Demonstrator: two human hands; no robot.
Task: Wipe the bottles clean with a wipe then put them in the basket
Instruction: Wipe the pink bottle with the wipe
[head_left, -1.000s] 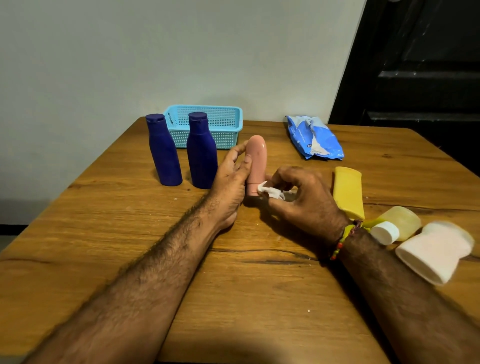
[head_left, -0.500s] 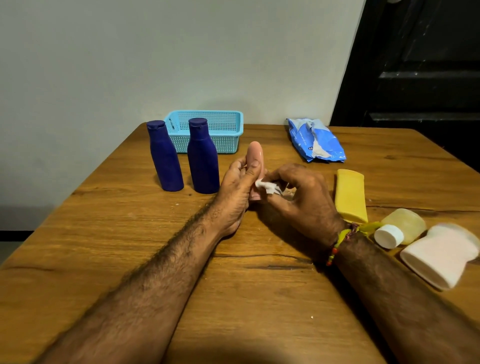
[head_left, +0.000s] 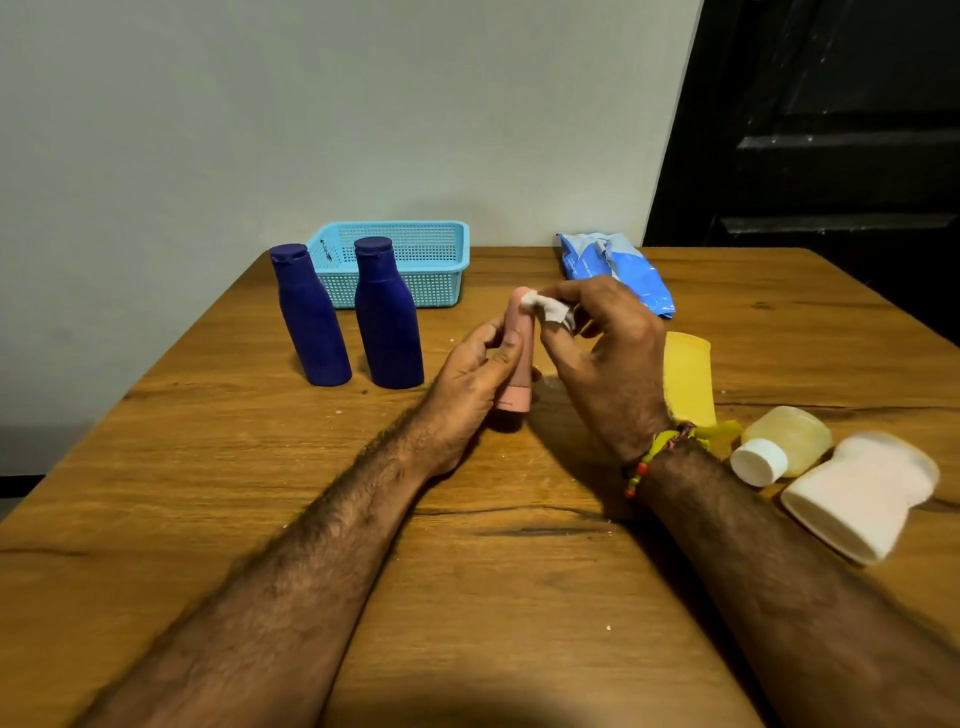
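Note:
My left hand (head_left: 470, 382) grips a small pink bottle (head_left: 519, 358) upright, cap end down, just above the table. My right hand (head_left: 605, 353) pinches a crumpled white wipe (head_left: 548, 309) against the bottle's rounded top. Two dark blue bottles (head_left: 311, 317) (head_left: 389, 317) stand upright to the left. Behind them a light blue mesh basket (head_left: 441, 244) sits at the far edge. At the right lie a yellow bottle (head_left: 688, 376), a pale yellow bottle with a white cap (head_left: 789, 441) and a white and pink bottle (head_left: 857, 496).
A blue pack of wipes (head_left: 615, 273) lies at the back, right of the basket. The wooden table (head_left: 208, 467) meets a grey wall at its far edge. A dark doorway lies to the right.
My right hand has slid the wipe from the lower part of the pink bottle up to its top. My left hand's grip has shifted lower on the bottle.

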